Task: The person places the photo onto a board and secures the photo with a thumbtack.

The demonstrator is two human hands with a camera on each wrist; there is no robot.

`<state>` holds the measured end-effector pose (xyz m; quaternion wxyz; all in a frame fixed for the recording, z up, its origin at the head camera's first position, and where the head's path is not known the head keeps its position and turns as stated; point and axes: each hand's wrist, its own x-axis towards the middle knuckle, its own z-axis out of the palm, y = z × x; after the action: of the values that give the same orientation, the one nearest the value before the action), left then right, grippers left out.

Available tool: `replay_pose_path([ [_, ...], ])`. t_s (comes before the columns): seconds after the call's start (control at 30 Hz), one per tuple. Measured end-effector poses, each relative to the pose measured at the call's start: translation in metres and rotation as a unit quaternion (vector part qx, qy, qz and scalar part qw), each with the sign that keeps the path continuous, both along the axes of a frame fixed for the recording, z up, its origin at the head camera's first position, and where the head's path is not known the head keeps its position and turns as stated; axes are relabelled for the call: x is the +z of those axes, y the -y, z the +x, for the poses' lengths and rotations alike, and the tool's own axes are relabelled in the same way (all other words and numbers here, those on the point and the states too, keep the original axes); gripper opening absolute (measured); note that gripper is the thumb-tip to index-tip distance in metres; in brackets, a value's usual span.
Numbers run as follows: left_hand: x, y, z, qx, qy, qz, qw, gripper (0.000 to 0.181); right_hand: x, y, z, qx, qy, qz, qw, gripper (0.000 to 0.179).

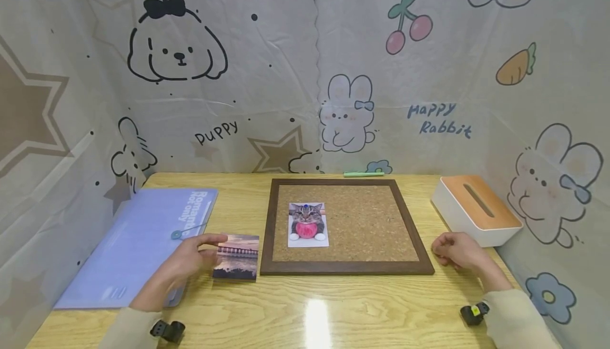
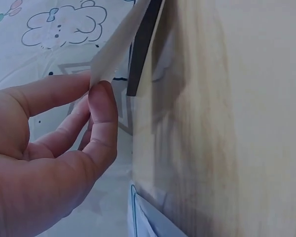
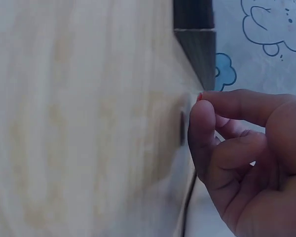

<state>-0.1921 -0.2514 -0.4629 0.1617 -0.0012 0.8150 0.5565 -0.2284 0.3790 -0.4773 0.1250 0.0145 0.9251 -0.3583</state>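
My left hand (image 1: 190, 256) pinches the left edge of a photo print (image 1: 238, 258) of a pier at sunset, between thumb and fingers. In the left wrist view the print (image 2: 113, 52) tilts up from my fingertips. It is just left of a cork board (image 1: 369, 224) with a dark wooden frame. A cat photo (image 1: 307, 238) is on the board's left part, with a blue pin at its top. Beside the board's lower right corner, my right hand (image 1: 459, 251) pinches a small red thing (image 3: 200, 96) between thumb and forefinger, mostly hidden by the fingertips.
A lavender document folder (image 1: 138, 248) with a string closure lies at the left. At the right stands a white tissue box (image 1: 459, 212) with a wood-coloured lid. Behind the board is a green pen (image 1: 364, 174). A printed cloth (image 1: 267, 73) hangs around the table.
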Motion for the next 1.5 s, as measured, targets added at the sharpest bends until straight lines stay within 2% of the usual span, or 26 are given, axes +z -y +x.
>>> replay_pose_path([
  [0.23,0.006,-0.003,-0.005,-0.016,-0.019,0.005,0.9997,0.058,0.014,0.007,-0.004,0.01,-0.011,-0.017,0.9997,0.016],
  [0.47,0.009,-0.011,-0.013,-0.018,-0.032,0.011,0.9993,0.059,0.027,0.016,-0.008,0.026,-0.034,-0.032,0.9986,0.02],
  [0.7,0.014,-0.028,-0.024,-0.049,-0.066,0.033,0.996,0.058,0.033,0.025,-0.017,0.027,-0.042,-0.032,0.9982,0.023],
  [0.97,0.019,-0.058,-0.039,-0.052,-0.066,0.056,0.9949,0.057,0.039,0.04,-0.029,0.025,-0.05,-0.047,0.9973,0.024],
  [1.13,0.018,-0.079,-0.052,-0.063,-0.08,0.059,0.993,0.055,0.043,0.048,-0.037,0.023,-0.049,-0.054,0.9971,0.027],
  [1.37,0.02,-0.117,-0.067,-0.071,-0.098,0.039,0.992,0.053,0.047,0.058,-0.046,0.031,-0.062,-0.063,0.9956,0.026],
  [1.5,0.018,-0.137,-0.072,-0.072,-0.085,0.053,0.9923,0.054,0.048,0.065,-0.052,0.028,-0.069,-0.064,0.9952,0.025],
])
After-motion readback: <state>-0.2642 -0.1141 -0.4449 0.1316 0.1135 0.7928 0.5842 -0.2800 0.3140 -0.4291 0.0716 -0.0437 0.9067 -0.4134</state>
